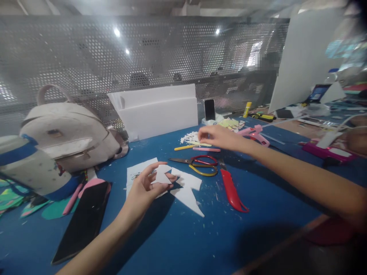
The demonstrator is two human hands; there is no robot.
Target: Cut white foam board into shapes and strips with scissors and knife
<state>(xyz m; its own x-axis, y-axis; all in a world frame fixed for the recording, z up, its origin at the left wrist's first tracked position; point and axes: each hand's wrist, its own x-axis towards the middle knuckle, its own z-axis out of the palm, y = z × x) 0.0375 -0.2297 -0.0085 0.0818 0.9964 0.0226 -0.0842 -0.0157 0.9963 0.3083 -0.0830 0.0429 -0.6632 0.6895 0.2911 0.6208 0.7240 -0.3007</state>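
White piece [163,174]: in the head view, my left hand [146,189] grasps it between thumb and fingers, just on my side of the scissors [183,161], off their blade tips. It is irregular and tilted, so I can't single out a long axis. My right hand [219,136] reaches beyond the scissors, its fingers curled at the edge of a heap of small white bits [187,137]; whether that grip has caught one, I cannot tell. The scissors, blades pointing left, thus lie between the two: heap on the far side, nearer my right hand, white piece on the near side. A yellow stick [183,147] lies just beyond the scissors, a white scrap [186,194] on the near side.
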